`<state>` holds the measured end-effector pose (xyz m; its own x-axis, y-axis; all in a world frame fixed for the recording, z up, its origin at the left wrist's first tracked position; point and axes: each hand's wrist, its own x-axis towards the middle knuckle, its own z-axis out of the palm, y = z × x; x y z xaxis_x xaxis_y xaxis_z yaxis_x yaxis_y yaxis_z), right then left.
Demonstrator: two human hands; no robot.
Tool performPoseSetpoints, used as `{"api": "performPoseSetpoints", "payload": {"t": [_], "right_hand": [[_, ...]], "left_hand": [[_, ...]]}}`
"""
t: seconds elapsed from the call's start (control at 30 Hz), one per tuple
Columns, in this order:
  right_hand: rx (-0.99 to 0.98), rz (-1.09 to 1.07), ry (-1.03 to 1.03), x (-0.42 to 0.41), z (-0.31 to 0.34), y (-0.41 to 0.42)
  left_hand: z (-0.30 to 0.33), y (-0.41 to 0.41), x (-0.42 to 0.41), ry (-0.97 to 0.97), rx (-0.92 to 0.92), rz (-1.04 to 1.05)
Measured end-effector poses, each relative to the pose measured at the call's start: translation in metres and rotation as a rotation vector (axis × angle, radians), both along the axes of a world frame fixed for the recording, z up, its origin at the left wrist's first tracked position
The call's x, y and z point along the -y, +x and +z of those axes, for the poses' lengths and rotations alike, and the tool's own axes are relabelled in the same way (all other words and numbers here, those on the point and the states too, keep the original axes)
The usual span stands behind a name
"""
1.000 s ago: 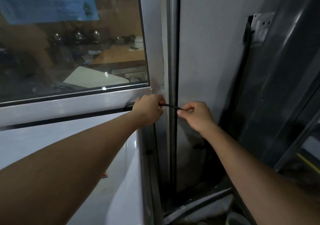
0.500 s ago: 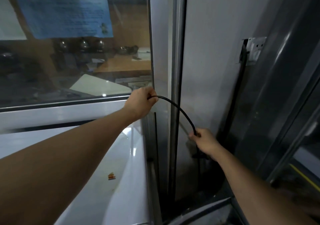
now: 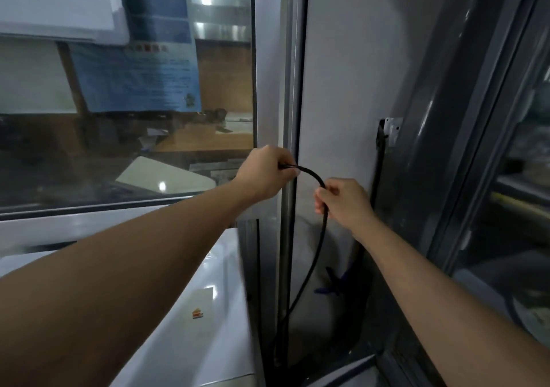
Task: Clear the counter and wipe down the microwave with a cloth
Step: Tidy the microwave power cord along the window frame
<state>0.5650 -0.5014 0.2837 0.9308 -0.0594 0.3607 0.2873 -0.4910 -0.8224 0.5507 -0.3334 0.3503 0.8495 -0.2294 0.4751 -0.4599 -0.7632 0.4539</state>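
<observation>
A thin black power cable (image 3: 312,174) arcs between both hands in front of the window frame, then drops down the gap (image 3: 309,270) beside the white appliance. My left hand (image 3: 266,172) is closed around the cable's upper end, at the frame's vertical post. My right hand (image 3: 343,202) grips the cable lower and to the right, close to the grey wall. The glossy white top of the microwave (image 3: 190,321), with a small orange sticker (image 3: 197,313), lies under my left forearm. No cloth is visible.
A wall socket (image 3: 392,129) with a black plug and lead sits on the grey wall at right. A glass window (image 3: 134,119) with paper notices fills the left. A dark metal-framed door or cabinet (image 3: 482,148) stands at the right edge.
My right hand slid down the cable, then came back up toward my left hand. The cable bends in a tighter arc, and the view has shifted upward.
</observation>
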Motion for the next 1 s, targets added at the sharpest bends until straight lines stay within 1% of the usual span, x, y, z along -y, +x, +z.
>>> {"api": "performPoseSetpoints", "payload": {"t": [0.07,0.13,0.17,0.23,0.3,0.4,0.5,0.63,0.73,0.87,0.93,1.0], "right_hand": [[0.016,0.005,0.005,-0.004,0.017,-0.012],[-0.017,0.052,0.031,-0.004,0.025,-0.024],[-0.061,0.078,0.000,-0.002,0.026,-0.031],[-0.162,0.101,-0.096,0.005,0.019,-0.044],[-0.236,0.089,-0.108,0.016,0.008,-0.057],[-0.274,0.050,-0.100,0.033,0.002,-0.071],[-0.302,0.005,-0.030,0.046,0.015,-0.080],[-0.241,-0.083,0.063,0.064,0.051,-0.088],[-0.179,-0.136,0.101,0.076,0.085,-0.096],[-0.095,-0.200,0.107,0.083,0.129,-0.104],[-0.075,-0.196,0.114,0.081,0.149,-0.106],[-0.056,-0.195,0.087,0.077,0.168,-0.105]], "left_hand": [[0.013,-0.009,0.001,-0.003,0.004,-0.038],[0.023,-0.016,-0.003,-0.019,-0.009,-0.037],[0.027,-0.018,-0.007,-0.060,-0.027,-0.023],[0.034,-0.022,-0.017,-0.209,-0.074,0.005],[0.038,-0.025,-0.026,-0.343,-0.094,0.029],[0.040,-0.029,-0.034,-0.432,-0.113,0.034],[0.037,-0.033,-0.031,-0.436,-0.108,0.039],[0.035,-0.038,-0.026,-0.476,-0.114,0.036],[0.035,-0.040,-0.022,-0.381,-0.132,0.032],[0.032,-0.043,-0.011,-0.330,-0.154,-0.003],[0.030,-0.044,-0.004,-0.329,-0.128,-0.010],[0.027,-0.044,0.003,-0.353,-0.140,-0.038]]}}
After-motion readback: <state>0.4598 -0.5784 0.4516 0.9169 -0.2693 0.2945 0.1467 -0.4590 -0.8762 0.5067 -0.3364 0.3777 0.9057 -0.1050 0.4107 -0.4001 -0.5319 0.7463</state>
